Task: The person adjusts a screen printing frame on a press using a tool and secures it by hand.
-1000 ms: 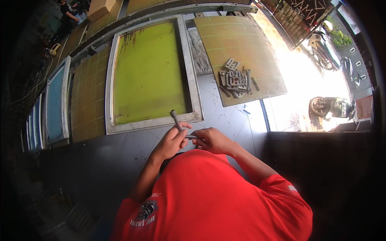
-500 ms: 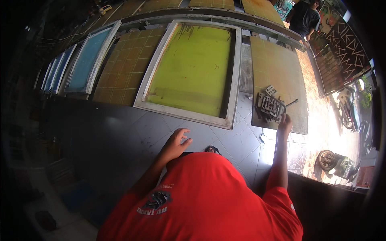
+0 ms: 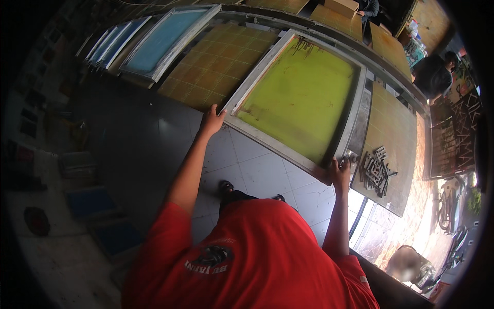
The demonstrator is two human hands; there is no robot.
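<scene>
A silk-screen frame (image 3: 303, 98) with a pale border and yellow-green mesh lies tilted in front of me. My left hand (image 3: 211, 122) is closed on its near left corner. At the near right corner my right hand (image 3: 340, 174) has its fingers closed on the border. Just right of that hand, a pile of metal clamp-like parts (image 3: 377, 171) sits on a brownish board (image 3: 390, 123), and a small shiny metal piece (image 3: 351, 156) shows by the frame's edge. The undersides of both grips are hidden.
To the left are a gridded tan board (image 3: 216, 64) and blue-meshed screens (image 3: 167, 44). A long rail (image 3: 393, 72) runs behind. A person in dark clothes (image 3: 433, 77) stands far right; another person's sleeve and hand (image 3: 368, 9) show beside a cardboard box (image 3: 340, 7).
My right hand has left the metal parts and moved onto the frame's right corner. My left hand has reached forward from mid-air to the left corner. The view has turned.
</scene>
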